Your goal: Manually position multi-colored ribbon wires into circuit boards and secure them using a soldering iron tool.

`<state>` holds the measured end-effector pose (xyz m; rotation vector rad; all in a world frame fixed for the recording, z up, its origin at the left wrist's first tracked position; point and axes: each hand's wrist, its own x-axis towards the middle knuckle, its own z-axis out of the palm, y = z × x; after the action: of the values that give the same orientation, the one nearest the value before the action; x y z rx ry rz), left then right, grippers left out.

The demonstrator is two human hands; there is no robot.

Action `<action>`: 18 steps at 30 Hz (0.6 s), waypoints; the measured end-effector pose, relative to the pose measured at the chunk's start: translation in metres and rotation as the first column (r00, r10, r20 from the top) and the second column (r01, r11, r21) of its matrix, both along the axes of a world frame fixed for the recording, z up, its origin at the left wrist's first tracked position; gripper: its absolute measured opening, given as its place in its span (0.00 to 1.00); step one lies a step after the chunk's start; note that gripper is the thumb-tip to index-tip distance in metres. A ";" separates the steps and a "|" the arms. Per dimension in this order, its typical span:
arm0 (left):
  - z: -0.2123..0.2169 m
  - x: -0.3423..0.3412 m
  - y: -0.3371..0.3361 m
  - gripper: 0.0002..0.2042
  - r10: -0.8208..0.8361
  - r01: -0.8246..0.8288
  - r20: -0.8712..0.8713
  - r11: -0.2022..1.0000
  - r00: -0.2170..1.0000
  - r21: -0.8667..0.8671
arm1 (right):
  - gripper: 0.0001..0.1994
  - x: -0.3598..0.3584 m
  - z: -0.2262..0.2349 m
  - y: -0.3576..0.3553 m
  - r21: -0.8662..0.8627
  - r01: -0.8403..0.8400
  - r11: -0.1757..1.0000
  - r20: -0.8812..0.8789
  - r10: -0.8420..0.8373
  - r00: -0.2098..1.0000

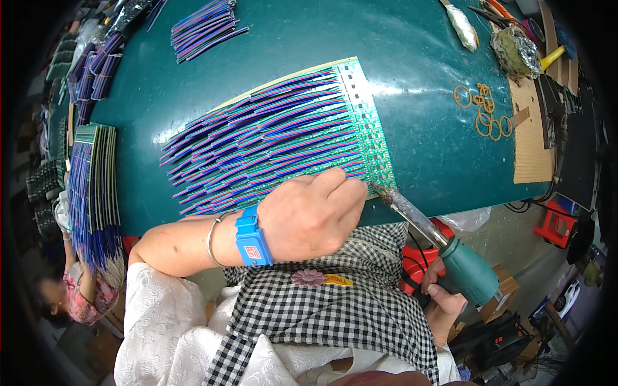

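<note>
A green circuit board panel (pixel 368 122) lies on the table, with rows of blue, red and green wires (pixel 257 138) fanned out across it to the left. My left hand (pixel 315 209), with a blue strap and a bangle on its arm, is closed in a pinch over the panel's near right part. What its fingertips hold is hidden behind the knuckles. In my right hand (pixel 444 297) is a soldering iron (pixel 463 267) with a green handle. Its dark tip points at the panel's near right corner, close to my left fingertips; whether it touches cannot be told.
A bundle of cut wires (pixel 205 29) lies at the far left of the green table (pixel 444 161). Wired boards (pixel 95 186) stack at the left edge. Rubber bands (pixel 486 109), cardboard (pixel 533 141) and a foil-covered lump (pixel 515 51) sit right. Another person (pixel 90 293) is at lower left.
</note>
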<state>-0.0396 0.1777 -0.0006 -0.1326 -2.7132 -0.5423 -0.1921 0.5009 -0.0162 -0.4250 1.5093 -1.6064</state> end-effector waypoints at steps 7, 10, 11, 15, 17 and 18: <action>0.001 0.001 -0.001 0.17 -0.005 0.005 0.013 1.000 1.000 0.009 | 0.29 0.003 0.012 -0.007 -0.028 0.154 0.988 0.149 -0.148 0.978; 0.000 0.001 0.000 0.17 -0.003 0.004 0.018 1.000 1.000 -0.013 | 0.32 0.004 0.010 -0.005 -0.026 0.179 0.983 0.156 -0.173 0.972; 0.000 0.001 0.000 0.17 -0.002 0.003 0.014 1.000 1.000 -0.012 | 0.33 0.004 0.008 -0.004 -0.036 0.177 0.983 0.153 -0.170 0.973; 0.000 0.001 0.000 0.18 -0.006 0.006 0.005 1.000 1.000 -0.015 | 0.31 -0.007 0.002 -0.004 -0.132 0.060 0.989 0.071 -0.051 0.996; 0.000 0.001 0.000 0.18 -0.006 0.006 0.006 1.000 1.000 -0.018 | 0.32 -0.008 0.003 -0.010 -0.169 0.086 0.982 0.091 -0.072 0.993; 0.001 0.002 0.000 0.18 -0.002 0.002 0.008 1.000 1.000 -0.019 | 0.33 -0.010 0.002 -0.011 -0.200 0.087 0.976 0.097 -0.068 0.993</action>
<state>-0.0381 0.1779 0.0001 -0.1384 -2.7268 -0.5194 -0.2024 0.4898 -0.0141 -0.4052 1.3134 -1.8263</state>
